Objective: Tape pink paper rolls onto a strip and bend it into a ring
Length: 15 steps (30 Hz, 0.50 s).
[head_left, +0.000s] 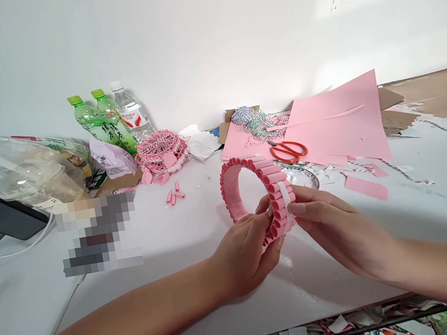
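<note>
My left hand (244, 255) and my right hand (335, 223) hold a pink paper ring (247, 183) upright above the white table (178, 306). Small rolled pink paper tubes line its outer face. My left hand grips the ring's lower part from the near left. The fingertips of my right hand press against a white paper strip (286, 203) that crosses the tubes. My hands hide the ring's bottom.
Orange-handled scissors (289, 150) lie by pink card sheets (336, 125). Further left are striped twine balls (243, 115), a pink paper-tube piece (161, 155), loose pink tubes (173, 196), bottles (90, 118), a plastic bag (12, 163) and a phone (0, 213).
</note>
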Available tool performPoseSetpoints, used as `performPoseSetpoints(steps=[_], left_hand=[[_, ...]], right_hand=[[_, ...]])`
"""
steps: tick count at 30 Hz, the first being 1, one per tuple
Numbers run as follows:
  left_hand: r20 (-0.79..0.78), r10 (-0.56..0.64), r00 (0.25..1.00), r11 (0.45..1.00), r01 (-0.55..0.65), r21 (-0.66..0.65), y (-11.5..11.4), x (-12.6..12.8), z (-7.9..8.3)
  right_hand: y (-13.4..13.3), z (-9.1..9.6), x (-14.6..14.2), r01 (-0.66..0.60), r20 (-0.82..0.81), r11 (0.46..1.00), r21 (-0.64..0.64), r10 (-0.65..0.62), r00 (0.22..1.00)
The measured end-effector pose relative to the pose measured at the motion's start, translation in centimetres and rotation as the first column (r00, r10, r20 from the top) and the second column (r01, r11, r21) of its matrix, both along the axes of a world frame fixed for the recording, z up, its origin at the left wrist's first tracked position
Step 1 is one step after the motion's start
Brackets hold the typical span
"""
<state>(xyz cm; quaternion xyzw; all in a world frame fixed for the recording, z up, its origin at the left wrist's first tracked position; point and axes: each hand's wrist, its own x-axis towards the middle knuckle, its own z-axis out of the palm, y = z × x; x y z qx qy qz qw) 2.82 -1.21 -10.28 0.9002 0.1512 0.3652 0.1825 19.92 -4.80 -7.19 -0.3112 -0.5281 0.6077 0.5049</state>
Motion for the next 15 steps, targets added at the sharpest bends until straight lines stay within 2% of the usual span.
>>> performPoseSetpoints(steps=[8, 15], left_hand=[[-0.060, 0.010, 0.998, 0.999, -0.008, 0.032, -0.01, -0.13, 0.40], [-0.051, 0.014, 0.999, 0.998, -0.011, 0.061, 0.05, -0.16, 0.15]], right_hand=[[0.04, -0.16, -0.08, -0.013, 0.039, 0.999, 0.044, 0.012, 0.999], [0.09, -0.08, -0.12, 0.006, 0.035, 1.000, 0.020, -0.007, 0.999]])
